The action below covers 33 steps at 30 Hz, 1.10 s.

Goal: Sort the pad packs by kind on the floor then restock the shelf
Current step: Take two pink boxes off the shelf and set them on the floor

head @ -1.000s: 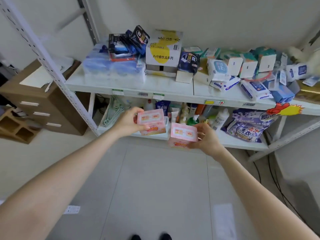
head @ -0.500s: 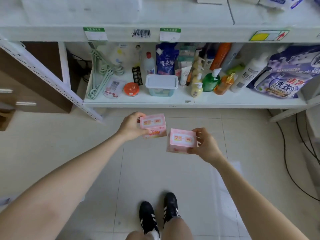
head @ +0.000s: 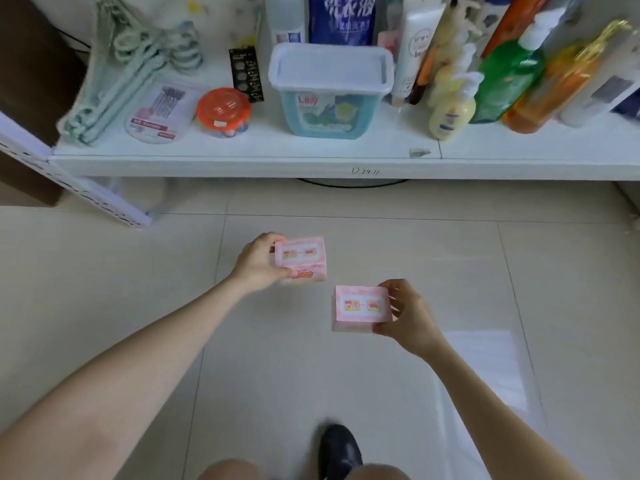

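Head | left hand fingers curled round pink pack | right hand fingers pinch second pack

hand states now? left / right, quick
Left hand: closed, gripping a pink rectangular pad pack.
Right hand: closed, gripping a second pink rectangular pad pack.

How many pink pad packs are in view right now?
2. One pink pack is in the left hand, nearer the shelf; the other pack is in the right hand, lower in view. More may sit out of frame.
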Tool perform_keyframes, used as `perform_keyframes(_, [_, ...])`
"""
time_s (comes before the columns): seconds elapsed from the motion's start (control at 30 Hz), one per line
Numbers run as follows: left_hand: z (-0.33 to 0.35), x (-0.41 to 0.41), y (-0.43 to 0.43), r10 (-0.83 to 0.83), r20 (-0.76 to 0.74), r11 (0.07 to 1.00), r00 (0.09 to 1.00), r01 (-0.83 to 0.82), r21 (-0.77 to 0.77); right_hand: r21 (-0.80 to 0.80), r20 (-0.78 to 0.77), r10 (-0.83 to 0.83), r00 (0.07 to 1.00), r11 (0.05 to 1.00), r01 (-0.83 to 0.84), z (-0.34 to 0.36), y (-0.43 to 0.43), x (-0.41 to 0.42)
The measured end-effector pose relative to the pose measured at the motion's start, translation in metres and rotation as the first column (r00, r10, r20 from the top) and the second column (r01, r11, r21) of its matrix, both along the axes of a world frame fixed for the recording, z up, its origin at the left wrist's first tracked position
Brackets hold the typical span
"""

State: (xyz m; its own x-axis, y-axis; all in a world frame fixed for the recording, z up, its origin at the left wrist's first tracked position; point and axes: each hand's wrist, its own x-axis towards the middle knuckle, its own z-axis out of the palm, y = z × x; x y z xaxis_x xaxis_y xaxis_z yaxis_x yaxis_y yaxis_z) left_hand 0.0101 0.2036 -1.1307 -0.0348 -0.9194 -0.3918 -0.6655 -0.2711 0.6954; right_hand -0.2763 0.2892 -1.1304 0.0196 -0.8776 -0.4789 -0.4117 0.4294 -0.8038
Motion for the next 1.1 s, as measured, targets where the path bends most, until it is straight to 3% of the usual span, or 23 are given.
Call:
perform_keyframes(0.23, [-0.127,0.003,-0.027,-0.045,0.030,0.998,0.999,0.046,-0.040,-0.051,-0.027,0.028,0.999,0.998,-0.029,-0.120,-0.027,0.012])
perform_keyframes(0.57, [-0.197,0.002,-0.037,-0.178,0.037,0.978,0.983,0.181,-0.102,-0.079,-0.012,-0.004,1.000,0.997,0.003,-0.193,-0.035,0.017])
perform_keyframes(0.67, [-0.204,0.002,-0.034,-0.152,-0.078,0.988,0.985,0.149,-0.042,-0.090,0.000,0.001,1.000,0.996,-0.001,-0.201,-0.033,0.022])
perform_keyframes(0.83, [-0.210,0.004,-0.026,0.066,-0.361,0.986,0.930,-0.004,0.170,-0.106,0.039,-0.012,0.999,0.994,0.016,-0.207,-0.030,0.027])
perform_keyframes(1.1, [-0.219,-0.003,-0.017,0.149,-0.447,0.983,0.882,-0.082,0.166,-0.066,0.136,-0.009,0.991,0.998,0.018,-0.209,-0.027,0.046])
